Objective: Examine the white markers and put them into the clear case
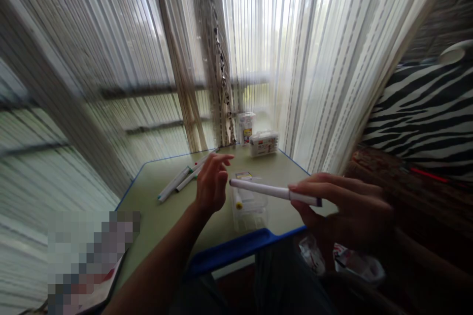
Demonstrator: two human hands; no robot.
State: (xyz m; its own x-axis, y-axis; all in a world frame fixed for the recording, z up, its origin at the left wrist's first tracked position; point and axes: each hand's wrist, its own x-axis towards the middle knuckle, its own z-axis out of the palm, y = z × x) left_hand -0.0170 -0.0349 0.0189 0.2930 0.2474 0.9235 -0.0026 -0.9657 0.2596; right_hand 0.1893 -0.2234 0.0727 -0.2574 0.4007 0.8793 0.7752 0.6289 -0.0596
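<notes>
My right hand [347,209] pinches a long white marker [271,190] by its near end and holds it level above the table. Under the marker's tip stands a clear plastic case [248,204] with one yellow-tipped marker inside. My left hand [212,182] hovers just left of the case, fingers spread and stretched forward, holding nothing. A few white markers [181,179] lie loose on the green table [158,206] to the left of that hand.
Two more clear marker boxes [263,142] [245,127] stand at the table's far edge by the curtains. A blue rim [236,248] edges the table's near side. A zebra-print cushion [424,118] sits at the right. Crumpled plastic wrap [351,261] lies below my right hand.
</notes>
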